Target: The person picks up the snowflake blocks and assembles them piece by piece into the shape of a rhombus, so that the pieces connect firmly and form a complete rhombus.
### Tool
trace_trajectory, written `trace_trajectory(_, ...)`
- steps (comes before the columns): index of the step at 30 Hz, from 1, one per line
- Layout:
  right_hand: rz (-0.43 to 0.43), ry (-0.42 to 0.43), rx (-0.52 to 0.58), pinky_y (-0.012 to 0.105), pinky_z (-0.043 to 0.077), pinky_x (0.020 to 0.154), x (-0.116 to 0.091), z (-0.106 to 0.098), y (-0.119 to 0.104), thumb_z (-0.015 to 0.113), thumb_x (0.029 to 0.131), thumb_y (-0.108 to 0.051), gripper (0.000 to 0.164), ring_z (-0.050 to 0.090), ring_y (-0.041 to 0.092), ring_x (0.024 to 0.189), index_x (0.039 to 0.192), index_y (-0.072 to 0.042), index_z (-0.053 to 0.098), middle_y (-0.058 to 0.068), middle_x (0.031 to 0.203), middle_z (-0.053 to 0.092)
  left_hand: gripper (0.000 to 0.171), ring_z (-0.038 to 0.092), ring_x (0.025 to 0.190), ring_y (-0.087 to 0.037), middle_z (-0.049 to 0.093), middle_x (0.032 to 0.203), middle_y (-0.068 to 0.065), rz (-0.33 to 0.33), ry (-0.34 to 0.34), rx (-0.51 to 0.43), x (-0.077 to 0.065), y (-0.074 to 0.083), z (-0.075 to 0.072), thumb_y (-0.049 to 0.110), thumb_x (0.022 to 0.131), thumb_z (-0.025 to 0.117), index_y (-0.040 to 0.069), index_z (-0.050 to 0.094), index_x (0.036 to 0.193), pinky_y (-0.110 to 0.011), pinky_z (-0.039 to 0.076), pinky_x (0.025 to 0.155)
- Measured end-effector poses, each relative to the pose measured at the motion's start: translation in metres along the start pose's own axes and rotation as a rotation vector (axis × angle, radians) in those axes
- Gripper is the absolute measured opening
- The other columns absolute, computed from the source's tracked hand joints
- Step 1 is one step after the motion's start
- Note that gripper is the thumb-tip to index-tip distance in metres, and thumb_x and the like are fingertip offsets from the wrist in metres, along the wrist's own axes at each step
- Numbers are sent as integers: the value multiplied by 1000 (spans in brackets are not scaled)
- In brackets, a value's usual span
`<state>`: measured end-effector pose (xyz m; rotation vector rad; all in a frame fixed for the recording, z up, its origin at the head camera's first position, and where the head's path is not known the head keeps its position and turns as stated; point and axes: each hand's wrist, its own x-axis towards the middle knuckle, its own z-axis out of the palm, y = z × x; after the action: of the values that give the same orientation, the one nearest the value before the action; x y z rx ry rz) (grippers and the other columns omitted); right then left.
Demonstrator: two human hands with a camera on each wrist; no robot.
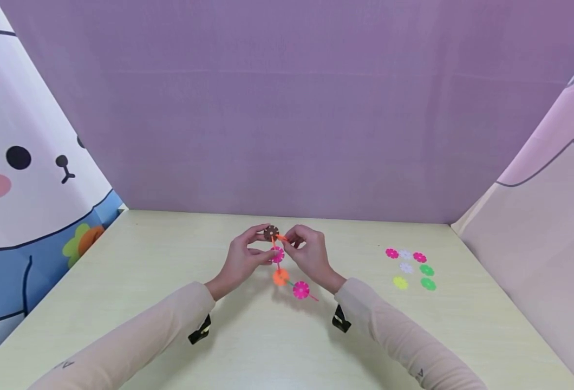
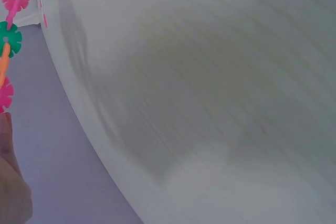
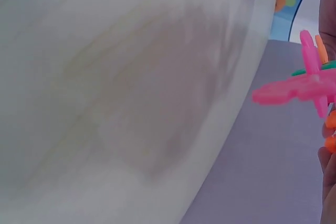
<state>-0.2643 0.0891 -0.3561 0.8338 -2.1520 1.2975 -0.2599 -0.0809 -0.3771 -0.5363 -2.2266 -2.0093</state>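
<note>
linked discs (image 1: 281, 277) are between left hand (image 1: 243, 253) and right hand (image 1: 311, 253); 7 loose discs (image 1: 406, 267) lie right of both on the desk (image 1: 258, 341).

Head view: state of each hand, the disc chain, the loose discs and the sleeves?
Left hand: holding the disc chain
Right hand: pinching an orange piece at the brown disc
Disc chain: linked, bent
Loose discs: seven, flat on the table
Sleeves: down to the wrists
</note>
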Motion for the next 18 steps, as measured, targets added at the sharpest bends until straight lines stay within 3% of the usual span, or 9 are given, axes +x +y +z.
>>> trace_trajectory(4,-9,-2,1,35,54,55,0,4,16,67,73,8,7,62,24,60,75,5,61,15,71,66,59,69,70,-28,59,108,-22,9,-15,-5,-1,4,0,1,75,71,6,47,128,-33,56,63)
trace_trajectory(10,-34,9,-14,29,53,55,0,5,19,69,74,5,8,62,17,59,75,0,64,10,70,66,59,68,74,-34,58,110,-25,-32,-24,-13,-6,21,1,-2,76,69,2,45,129,-34,56,64)
trace_trajectory(18,-45,-18,-49,23,53,56,-1,5,18,66,80,-3,5,61,15,59,78,2,65,10,71,66,59,69,73,-28,59,110,-22,-18,-21,-10,-1,0,1,1,75,71,7,47,129,-34,56,64)
